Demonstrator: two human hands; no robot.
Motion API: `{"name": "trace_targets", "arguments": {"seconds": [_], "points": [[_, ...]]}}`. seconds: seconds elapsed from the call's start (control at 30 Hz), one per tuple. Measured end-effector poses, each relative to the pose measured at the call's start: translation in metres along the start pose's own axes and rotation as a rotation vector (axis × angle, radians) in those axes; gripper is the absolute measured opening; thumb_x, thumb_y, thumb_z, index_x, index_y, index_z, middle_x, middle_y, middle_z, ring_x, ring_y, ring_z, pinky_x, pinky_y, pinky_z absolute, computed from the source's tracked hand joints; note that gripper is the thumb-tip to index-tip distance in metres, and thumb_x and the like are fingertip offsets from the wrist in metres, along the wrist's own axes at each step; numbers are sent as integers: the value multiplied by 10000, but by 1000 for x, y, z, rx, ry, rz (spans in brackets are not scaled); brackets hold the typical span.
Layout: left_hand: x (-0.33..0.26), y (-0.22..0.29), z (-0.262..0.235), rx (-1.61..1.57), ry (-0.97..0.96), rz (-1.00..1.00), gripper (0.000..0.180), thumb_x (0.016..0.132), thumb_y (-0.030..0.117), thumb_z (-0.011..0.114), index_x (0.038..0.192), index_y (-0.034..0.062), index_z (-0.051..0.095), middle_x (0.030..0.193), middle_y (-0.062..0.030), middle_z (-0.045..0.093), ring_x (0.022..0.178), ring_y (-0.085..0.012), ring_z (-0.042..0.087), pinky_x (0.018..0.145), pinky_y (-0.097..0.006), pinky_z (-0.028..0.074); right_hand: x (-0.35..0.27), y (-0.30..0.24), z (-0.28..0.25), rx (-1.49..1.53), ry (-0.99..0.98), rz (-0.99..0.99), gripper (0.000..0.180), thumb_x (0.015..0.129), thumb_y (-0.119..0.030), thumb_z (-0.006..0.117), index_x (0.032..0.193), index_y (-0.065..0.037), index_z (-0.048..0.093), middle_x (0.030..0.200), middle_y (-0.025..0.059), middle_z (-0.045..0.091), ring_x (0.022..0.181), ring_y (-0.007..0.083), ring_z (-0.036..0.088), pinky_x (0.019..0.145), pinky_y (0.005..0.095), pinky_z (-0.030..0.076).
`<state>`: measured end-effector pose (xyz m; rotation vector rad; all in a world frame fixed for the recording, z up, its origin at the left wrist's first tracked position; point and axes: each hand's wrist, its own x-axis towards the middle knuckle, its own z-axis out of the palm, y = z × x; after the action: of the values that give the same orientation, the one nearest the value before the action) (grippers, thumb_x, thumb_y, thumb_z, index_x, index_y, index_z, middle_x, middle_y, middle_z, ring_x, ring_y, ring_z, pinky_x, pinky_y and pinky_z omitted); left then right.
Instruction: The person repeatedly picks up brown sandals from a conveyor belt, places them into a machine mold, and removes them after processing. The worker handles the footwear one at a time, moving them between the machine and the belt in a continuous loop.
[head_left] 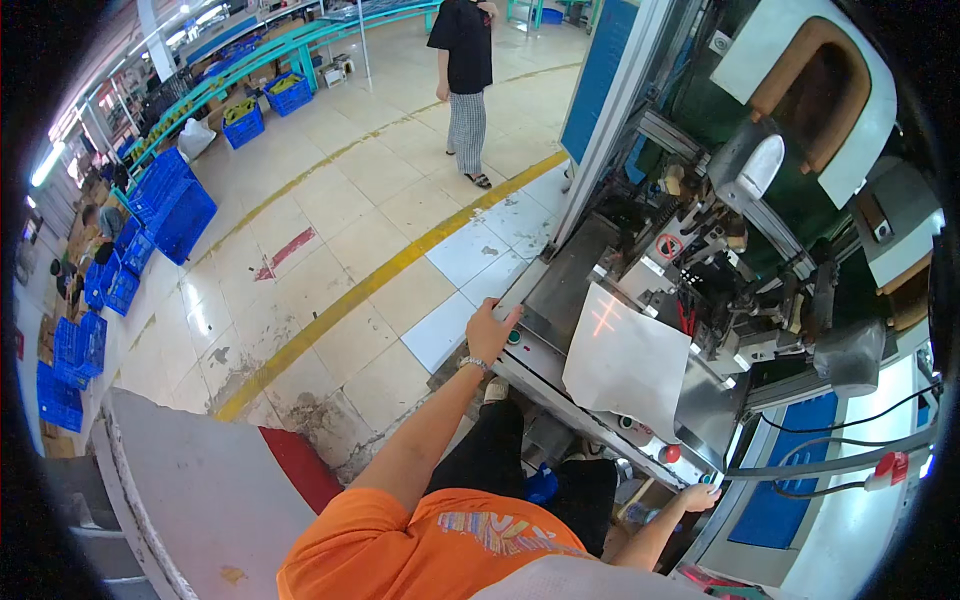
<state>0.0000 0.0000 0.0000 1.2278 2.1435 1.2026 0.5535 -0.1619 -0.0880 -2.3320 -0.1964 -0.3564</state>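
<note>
My left hand (489, 332) rests at the left end of a machine's front panel, fingers apart, its thumb beside a green button (514, 338). At the panel's right end my right hand (699, 497) touches the corner by another green button (708, 479); its fingers are partly hidden. Between my hands a white sheet-like piece (625, 370) lies flat on the metal worktable (565, 290), overhanging its front edge. A red light cross shines on the sheet's far part. Beyond it stands the machine's clamp assembly (680, 255).
A red knob (670, 454) sits on the panel near my right hand. Grey rounded forms (750, 160) and cables hang over the right side. A person (467, 90) stands on the tiled floor ahead. Blue crates (172, 205) are stacked left; a grey-white surface (200, 480) lies near left.
</note>
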Motion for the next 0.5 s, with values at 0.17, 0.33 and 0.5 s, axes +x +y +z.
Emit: {"name": "trace_targets", "arguments": {"seconds": [0.17, 0.33, 0.5], "points": [[1, -5, 8, -8, 64, 54, 515, 699, 485, 626, 947, 35, 590, 803, -179, 629, 766, -325, 606, 685, -385, 470, -3, -2, -1, 18, 49, -36, 398, 852, -306, 424, 1127, -42, 536, 1056, 218, 545, 960, 376, 524, 815, 448, 408], [0, -11, 10, 1, 64, 72, 512, 696, 484, 628, 938, 34, 592, 797, -182, 629, 758, -328, 608, 683, -385, 469, -5, -6, -8, 29, -4, -41, 419, 860, -324, 408, 1148, -38, 511, 1090, 224, 517, 986, 380, 496, 833, 446, 390], [-3, -11, 15, 6, 73, 103, 500, 704, 473, 626, 932, 29, 592, 785, -190, 626, 761, -334, 607, 684, -395, 467, 16, 17, -23, 120, -212, -258, 470, 870, -311, 427, 1105, 90, 499, 1077, 268, 532, 998, 408, 495, 881, 416, 375]]}}
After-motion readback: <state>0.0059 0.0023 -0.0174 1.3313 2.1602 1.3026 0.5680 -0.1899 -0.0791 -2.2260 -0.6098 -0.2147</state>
